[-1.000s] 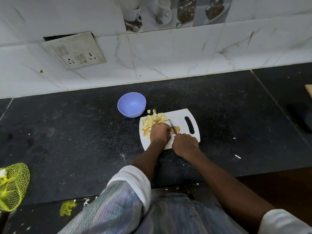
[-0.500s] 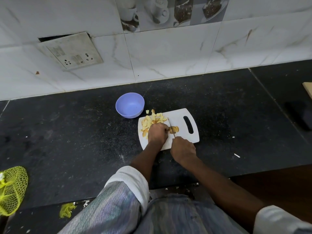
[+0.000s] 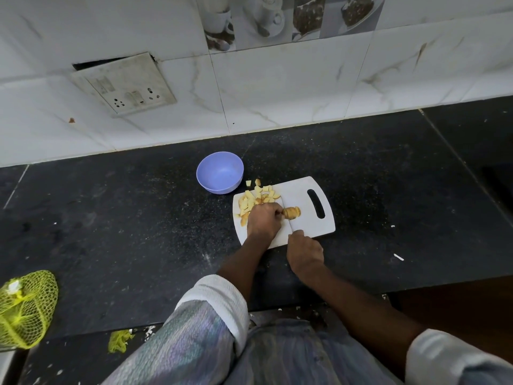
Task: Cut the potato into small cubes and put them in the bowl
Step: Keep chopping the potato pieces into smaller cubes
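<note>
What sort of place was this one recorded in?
Most likely a home kitchen: a dark stone counter against a tiled wall with a socket plate, and a cutting board.

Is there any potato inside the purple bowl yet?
No. The purple bowl looks empty inside. The cut potato pieces lie on the white cutting board; the left hand hides some.

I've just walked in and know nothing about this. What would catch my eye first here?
Probably the white cutting board in the middle of the dark counter, where the left hand holds a piece of potato while the right hand grips a knife set against it. Yellow potato cubes lie heaped at the board's far left corner, beside an empty lilac bowl.
</note>
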